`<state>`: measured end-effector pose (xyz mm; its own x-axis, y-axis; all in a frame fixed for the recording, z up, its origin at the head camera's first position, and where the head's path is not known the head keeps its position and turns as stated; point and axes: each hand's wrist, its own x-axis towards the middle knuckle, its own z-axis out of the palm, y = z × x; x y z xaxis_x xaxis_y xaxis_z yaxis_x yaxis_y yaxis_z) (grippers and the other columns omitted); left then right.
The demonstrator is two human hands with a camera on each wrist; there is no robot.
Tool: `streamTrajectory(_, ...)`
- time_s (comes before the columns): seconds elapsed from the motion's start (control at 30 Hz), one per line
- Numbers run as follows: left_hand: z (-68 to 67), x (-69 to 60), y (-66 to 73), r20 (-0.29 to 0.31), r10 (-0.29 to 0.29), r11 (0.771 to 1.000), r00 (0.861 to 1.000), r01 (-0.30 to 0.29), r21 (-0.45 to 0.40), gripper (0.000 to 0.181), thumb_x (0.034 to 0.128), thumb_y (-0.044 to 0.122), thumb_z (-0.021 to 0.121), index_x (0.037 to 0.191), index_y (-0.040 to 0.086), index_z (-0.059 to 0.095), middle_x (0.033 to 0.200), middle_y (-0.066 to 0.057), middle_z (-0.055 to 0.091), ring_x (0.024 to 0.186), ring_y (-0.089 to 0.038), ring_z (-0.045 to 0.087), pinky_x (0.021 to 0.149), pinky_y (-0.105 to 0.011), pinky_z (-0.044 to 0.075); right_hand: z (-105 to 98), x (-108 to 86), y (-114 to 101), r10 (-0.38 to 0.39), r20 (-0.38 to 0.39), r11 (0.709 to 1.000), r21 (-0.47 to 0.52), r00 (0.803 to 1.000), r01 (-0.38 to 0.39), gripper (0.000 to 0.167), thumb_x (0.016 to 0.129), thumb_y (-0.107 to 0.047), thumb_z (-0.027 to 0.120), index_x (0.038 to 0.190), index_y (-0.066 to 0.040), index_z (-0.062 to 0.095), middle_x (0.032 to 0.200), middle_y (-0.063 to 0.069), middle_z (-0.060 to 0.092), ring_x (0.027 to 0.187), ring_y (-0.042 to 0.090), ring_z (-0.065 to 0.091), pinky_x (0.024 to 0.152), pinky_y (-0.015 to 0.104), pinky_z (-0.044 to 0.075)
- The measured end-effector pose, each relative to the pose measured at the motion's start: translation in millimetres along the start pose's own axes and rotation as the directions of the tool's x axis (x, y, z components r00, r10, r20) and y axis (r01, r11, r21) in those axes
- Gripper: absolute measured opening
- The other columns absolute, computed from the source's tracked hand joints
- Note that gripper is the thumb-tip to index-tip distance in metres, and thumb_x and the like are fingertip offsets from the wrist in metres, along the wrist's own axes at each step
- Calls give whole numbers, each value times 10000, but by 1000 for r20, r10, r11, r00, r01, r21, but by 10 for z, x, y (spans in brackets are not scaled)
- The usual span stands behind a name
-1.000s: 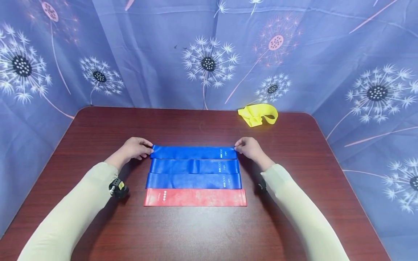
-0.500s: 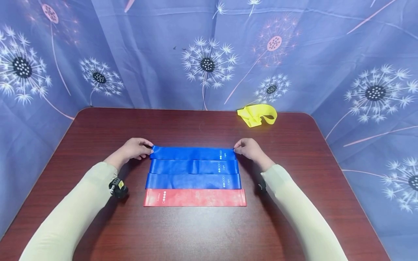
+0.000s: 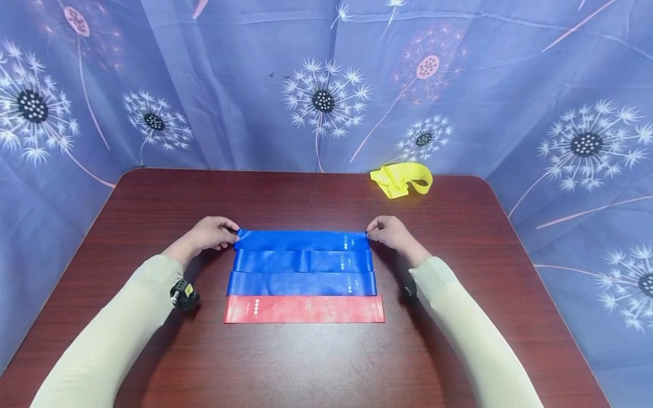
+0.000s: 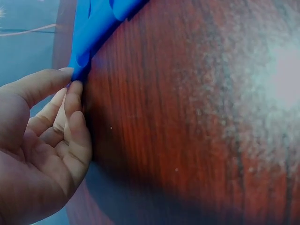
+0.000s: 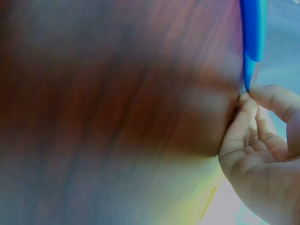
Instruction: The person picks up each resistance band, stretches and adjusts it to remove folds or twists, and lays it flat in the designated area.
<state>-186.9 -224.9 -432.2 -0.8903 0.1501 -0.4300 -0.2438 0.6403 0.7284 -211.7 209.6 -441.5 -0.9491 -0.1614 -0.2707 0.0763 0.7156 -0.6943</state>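
Observation:
Three blue resistance bands lie flat in rows, with a red resistance band (image 3: 306, 309) in the row nearest me. My left hand (image 3: 211, 232) pinches the left end of the farthest blue resistance band (image 3: 296, 240) between thumb and fingertips. At its right end, my right hand (image 3: 389, 231) pinches the same band. Just below it lie the middle blue band (image 3: 285, 261) and the nearest blue band (image 3: 291, 284), their edges close together. In the left wrist view, the thumb and index fingertip meet at the blue end (image 4: 80, 68). The right wrist view shows a similar pinch on the blue tip (image 5: 249, 79).
A yellow resistance band (image 3: 403, 179) sits in a loose, twisted loop at the table's back right. The brown wooden table (image 3: 306, 368) meets a blue dandelion-print cloth (image 3: 229, 102) at the back and sides. A small black camera (image 3: 186, 294) is strapped to the left wrist.
Both hands keep pinching the ends of the farthest blue band, almost still. The whole view shifts by only a few pixels; the bands stay in their rows.

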Motion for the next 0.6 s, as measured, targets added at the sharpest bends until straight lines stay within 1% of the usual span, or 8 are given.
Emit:
streamTrajectory(0.33,26,-4,41,-20,2,999,1000,-1,34,374,921,125,692,1219,-77,591,736,39,587,704,-116,563,639,-261,517,15,4,9,-8,0,1000,-5,1000,8,172,943,-113,672,1042,28,686,936,154,694,809,213,599,726,264,495)
streamTrajectory(0.6,31,30,24,-11,4,998,1000,-3,61,353,919,122,680,1202,-66,583,774,21,627,699,-133,582,640,-262,520,18,13,14,-13,-5,1000,-19,1000,13,164,941,-112,680,1035,22,689,954,164,700,837,229,610,758,286,510)
